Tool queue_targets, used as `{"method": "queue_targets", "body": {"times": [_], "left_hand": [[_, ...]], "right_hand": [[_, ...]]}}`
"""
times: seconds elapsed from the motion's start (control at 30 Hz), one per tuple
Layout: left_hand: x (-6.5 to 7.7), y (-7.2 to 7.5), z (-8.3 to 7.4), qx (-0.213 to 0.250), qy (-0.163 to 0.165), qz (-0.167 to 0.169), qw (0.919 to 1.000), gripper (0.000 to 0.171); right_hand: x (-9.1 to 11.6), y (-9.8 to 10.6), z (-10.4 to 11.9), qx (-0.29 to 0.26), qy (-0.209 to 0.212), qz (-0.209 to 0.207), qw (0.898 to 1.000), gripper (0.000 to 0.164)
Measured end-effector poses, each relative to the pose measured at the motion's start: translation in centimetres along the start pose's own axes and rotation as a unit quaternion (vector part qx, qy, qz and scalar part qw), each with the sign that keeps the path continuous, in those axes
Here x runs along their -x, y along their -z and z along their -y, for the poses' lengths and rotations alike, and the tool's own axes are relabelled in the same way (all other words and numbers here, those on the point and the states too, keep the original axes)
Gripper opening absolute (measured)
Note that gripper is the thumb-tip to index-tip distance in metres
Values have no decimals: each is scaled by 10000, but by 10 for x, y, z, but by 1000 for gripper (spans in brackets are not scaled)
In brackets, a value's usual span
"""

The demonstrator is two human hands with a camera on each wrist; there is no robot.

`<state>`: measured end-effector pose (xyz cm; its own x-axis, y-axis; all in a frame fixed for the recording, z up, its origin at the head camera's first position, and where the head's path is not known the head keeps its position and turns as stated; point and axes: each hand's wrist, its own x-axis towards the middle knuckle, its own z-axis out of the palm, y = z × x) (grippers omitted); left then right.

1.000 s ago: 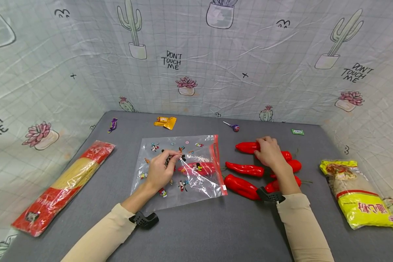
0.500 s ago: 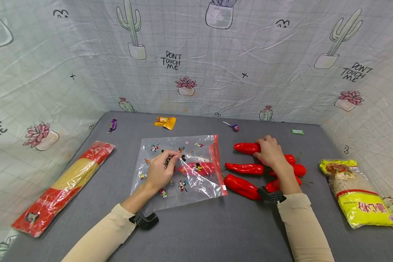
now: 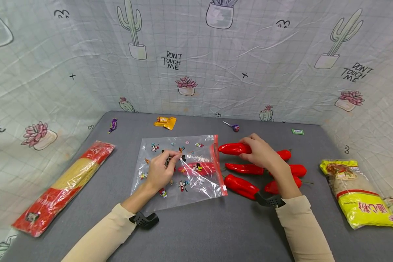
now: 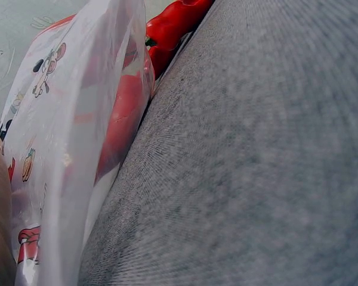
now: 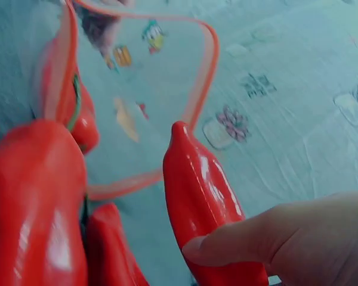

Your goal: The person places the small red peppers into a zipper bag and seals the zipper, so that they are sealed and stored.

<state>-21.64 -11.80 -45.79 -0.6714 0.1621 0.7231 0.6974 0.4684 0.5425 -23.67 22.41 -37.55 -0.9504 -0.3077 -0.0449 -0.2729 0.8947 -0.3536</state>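
Observation:
A clear zip bag (image 3: 170,202) printed with cartoon figures lies at mid-table, its red-edged mouth facing right and gaping in the right wrist view. My left hand (image 3: 160,171) pinches the bag's upper layer between thumb and fingers, lifting it. Inside the bag lies one red chili pepper (image 4: 122,119). My right hand (image 3: 260,153) grips another red chili pepper (image 5: 200,185), its tip pointing left at the bag's mouth. Just below it are a thinner red pepper (image 3: 243,169) and a thick red pepper (image 3: 240,186). Several more lie partly hidden by my right forearm.
A long noodle packet (image 3: 65,185) lies at the left, and a yellow bag of vermicelli (image 3: 358,196) at the right. Along the back are a purple candy (image 3: 112,125), an orange wrapped snack (image 3: 165,122), a lollipop (image 3: 233,126) and a green candy (image 3: 297,131).
My right hand has moved left with the gripped pepper, bringing its tip to the bag's mouth. Peppers beneath that forearm shifted a little. My left hand stays in place on the bag.

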Motion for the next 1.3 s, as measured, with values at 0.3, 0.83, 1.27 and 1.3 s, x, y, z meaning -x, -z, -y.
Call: {"method": "queue_targets", "body": {"times": [0.3,0.83,1.27,1.3], "left_hand": [[1,-1,0,-34,-96,-42,9999,6],[1,-1,1,-22,-27,77,10000,8],[1,0,1,-57,54,59,10000,8],[1,0,1,-62,51,60,9999,8]], "right_hand": [[-3,-15,25,67,612,-100,9981,44],[-8,-38,46,11,1164,-210,9930,44],[-12,-48,51,-226,1656,-596,9841,21],[-12,-48,51,-225,1637,-552,9847,22]]}}
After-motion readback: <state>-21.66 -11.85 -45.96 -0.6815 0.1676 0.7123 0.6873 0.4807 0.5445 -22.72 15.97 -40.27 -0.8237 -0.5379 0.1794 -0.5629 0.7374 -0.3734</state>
